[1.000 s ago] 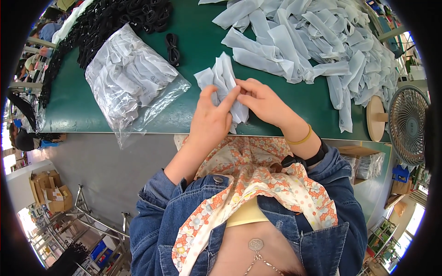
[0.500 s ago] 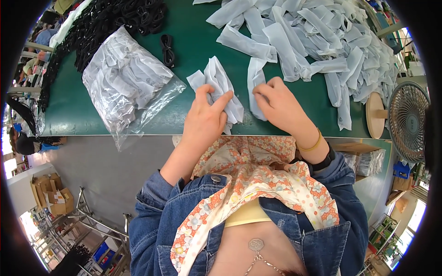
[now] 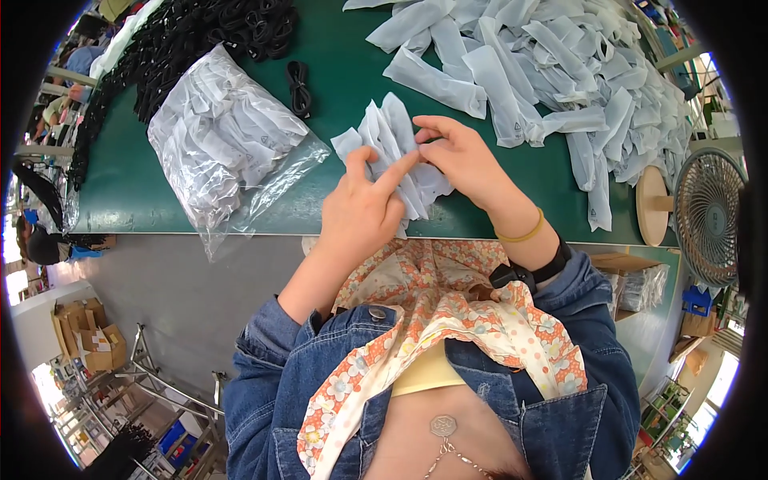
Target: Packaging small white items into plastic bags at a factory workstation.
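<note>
A small row of frosted white plastic packets (image 3: 384, 124) stands bunched together near the table's front edge. My left hand (image 3: 360, 204) grips this bunch from the near left, its index finger stretched across towards my right hand. At the right side of the bunch, my right hand (image 3: 468, 164) has its fingers curled around one more frosted packet (image 3: 432, 182), which now lies against the others. My fingers partly hide where the packets meet. Left of them lies a clear plastic bag (image 3: 232, 144) filled with similar packets.
A large heap of frosted packets (image 3: 560, 72) covers the green table's (image 3: 320, 216) far right. Black bundled cables (image 3: 232, 28) are piled at the far left, with a single coiled cable (image 3: 298, 88) apart from them. A fan (image 3: 708, 216) stands at the right edge.
My right hand has moved left with a packet, bringing it against the bunch under my left hand. The left hand has stayed nearly in place, its index finger now reaching further right.
</note>
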Available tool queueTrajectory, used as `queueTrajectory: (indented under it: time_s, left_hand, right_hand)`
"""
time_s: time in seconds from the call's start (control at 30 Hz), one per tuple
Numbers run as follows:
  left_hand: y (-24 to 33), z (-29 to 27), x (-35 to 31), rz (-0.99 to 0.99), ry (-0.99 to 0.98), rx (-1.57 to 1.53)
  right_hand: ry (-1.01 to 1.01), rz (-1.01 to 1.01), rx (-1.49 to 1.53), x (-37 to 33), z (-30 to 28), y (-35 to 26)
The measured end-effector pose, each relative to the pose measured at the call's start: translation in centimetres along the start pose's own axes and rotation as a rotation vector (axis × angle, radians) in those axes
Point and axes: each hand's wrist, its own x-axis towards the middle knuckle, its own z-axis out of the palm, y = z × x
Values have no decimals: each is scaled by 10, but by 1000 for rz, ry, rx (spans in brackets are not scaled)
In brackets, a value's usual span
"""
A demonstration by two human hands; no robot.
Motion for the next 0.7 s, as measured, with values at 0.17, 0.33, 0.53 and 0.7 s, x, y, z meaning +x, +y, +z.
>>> queueTrajectory:
  time_s: [0.17, 0.33, 0.53, 0.7]
  left_hand:
    - [3, 9, 1, 53, 35, 204]
    - [3, 10, 2, 58, 39, 240]
    - [1, 9, 1, 43, 27, 230]
    - [0, 9, 2, 73, 51, 229]
  right_hand:
    - [-120, 129, -44, 30, -20, -5]
    - [316, -543, -1429, 51, -42, 14]
    - [55, -317, -810, 8, -43, 11]
    - [241, -308, -493, -11, -48, -2]
